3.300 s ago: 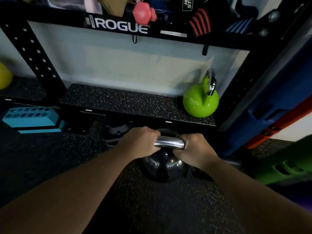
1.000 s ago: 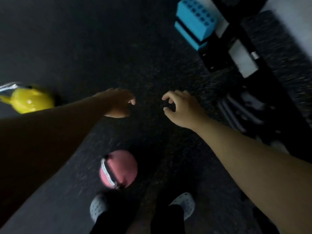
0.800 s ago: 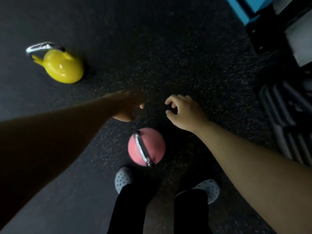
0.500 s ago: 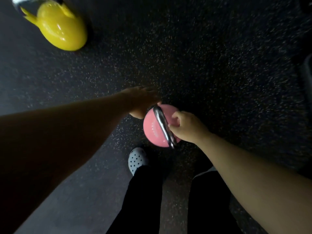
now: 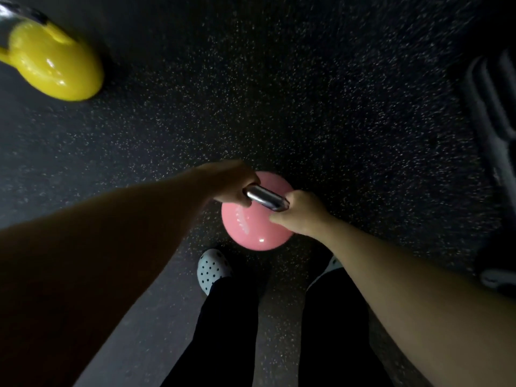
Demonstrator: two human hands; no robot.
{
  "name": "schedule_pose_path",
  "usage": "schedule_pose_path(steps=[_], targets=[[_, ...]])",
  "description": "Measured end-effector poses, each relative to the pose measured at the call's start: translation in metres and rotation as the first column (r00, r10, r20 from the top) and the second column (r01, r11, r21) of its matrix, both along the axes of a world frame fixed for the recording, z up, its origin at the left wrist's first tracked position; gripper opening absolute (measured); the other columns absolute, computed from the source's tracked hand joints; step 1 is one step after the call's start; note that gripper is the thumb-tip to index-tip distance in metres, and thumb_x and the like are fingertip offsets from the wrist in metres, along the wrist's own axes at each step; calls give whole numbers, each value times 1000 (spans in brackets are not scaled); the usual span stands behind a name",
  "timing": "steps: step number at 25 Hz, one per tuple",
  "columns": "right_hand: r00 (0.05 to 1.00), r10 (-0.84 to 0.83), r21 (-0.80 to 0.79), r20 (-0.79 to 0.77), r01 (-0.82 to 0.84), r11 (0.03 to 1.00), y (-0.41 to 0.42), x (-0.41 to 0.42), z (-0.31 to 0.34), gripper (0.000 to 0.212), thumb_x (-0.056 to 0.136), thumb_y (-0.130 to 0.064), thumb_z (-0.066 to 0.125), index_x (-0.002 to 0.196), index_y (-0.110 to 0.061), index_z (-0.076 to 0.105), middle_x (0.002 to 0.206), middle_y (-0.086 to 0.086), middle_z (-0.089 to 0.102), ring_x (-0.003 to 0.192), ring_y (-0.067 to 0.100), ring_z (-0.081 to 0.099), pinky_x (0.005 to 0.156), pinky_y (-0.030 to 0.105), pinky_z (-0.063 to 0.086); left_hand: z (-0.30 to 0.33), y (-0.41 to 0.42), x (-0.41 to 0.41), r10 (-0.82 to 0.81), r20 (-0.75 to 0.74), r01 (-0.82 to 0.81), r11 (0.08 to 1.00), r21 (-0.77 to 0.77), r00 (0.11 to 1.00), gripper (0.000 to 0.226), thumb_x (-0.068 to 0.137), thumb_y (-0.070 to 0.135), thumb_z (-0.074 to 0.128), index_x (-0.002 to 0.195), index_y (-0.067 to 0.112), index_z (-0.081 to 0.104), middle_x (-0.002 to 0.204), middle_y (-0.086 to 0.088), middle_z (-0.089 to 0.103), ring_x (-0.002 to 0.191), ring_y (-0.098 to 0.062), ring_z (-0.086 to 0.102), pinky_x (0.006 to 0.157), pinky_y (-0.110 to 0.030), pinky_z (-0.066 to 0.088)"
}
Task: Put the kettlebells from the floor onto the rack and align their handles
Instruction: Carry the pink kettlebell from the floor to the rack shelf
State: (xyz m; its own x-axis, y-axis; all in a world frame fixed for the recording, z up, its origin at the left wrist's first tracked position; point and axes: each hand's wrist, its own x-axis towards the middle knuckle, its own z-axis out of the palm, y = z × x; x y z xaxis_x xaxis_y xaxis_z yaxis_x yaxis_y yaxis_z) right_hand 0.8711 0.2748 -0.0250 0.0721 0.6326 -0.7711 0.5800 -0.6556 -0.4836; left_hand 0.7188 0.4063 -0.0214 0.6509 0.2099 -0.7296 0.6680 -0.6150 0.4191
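A pink kettlebell (image 5: 251,227) with a steel handle (image 5: 265,197) sits on the dark speckled floor just in front of my feet. My left hand (image 5: 229,182) is closed around the handle's left end. My right hand (image 5: 298,213) grips its right end. A yellow kettlebell (image 5: 55,65) lies on the floor at the upper left, its handle pointing towards the frame's corner. The rack is out of view.
My two legs in black trousers and white dotted clogs (image 5: 212,268) stand right below the pink kettlebell. Dark ribbed objects (image 5: 491,101) lie along the right edge. The speckled rubber floor (image 5: 279,93) stretches ahead of the hands.
I turned away from the rack after gripping a black kettlebell there. Both hands came down over the pink kettlebell and closed on its handle, the right first, then the left.
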Motion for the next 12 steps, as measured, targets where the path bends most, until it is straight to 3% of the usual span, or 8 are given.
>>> schedule_pose_path(steps=[2, 5, 9, 12], targets=[[999, 7, 75, 40, -10, 997, 5, 32, 28, 14, 72, -32, 73, 79, -21, 70, 66, -7, 59, 57, 5, 55, 45, 19, 36, 21, -1, 26, 5, 49, -7, 999, 43, 999, 15, 79, 28, 71, 93, 30, 65, 75, 12, 61, 68, -7, 58, 58, -25, 45], [990, -82, 149, 117, 64, 987, 6, 86, 73, 20, 67, -28, 75, 82, -15, 75, 66, -5, 63, 60, 10, 60, 47, 22, 45, 63, 3, 91, 0, 107, -7, 998, 67, 994, 12, 74, 32, 68, 86, 30, 67, 68, 11, 61, 62, -5, 57, 54, -25, 47], [935, -310, 279, 174, 255, 926, 3, 176, 129, 23, 61, -29, 74, 77, -12, 74, 61, 1, 63, 54, 15, 60, 43, 20, 38, 129, 27, 211, -193, 189, 164, 974, 159, 963, 17, 71, 35, 68, 85, 26, 69, 67, 10, 61, 59, -7, 56, 49, -21, 39], [893, -410, 388, 184, 317, 865, 11, 256, 172, 18, 57, -34, 69, 64, -17, 65, 52, -4, 56, 45, 9, 52, 37, 20, 35, 181, 47, 303, -290, 232, 233, 941, 246, 928, 11, 70, 35, 66, 66, 29, 58, 58, 11, 55, 53, -5, 52, 47, -22, 35]])
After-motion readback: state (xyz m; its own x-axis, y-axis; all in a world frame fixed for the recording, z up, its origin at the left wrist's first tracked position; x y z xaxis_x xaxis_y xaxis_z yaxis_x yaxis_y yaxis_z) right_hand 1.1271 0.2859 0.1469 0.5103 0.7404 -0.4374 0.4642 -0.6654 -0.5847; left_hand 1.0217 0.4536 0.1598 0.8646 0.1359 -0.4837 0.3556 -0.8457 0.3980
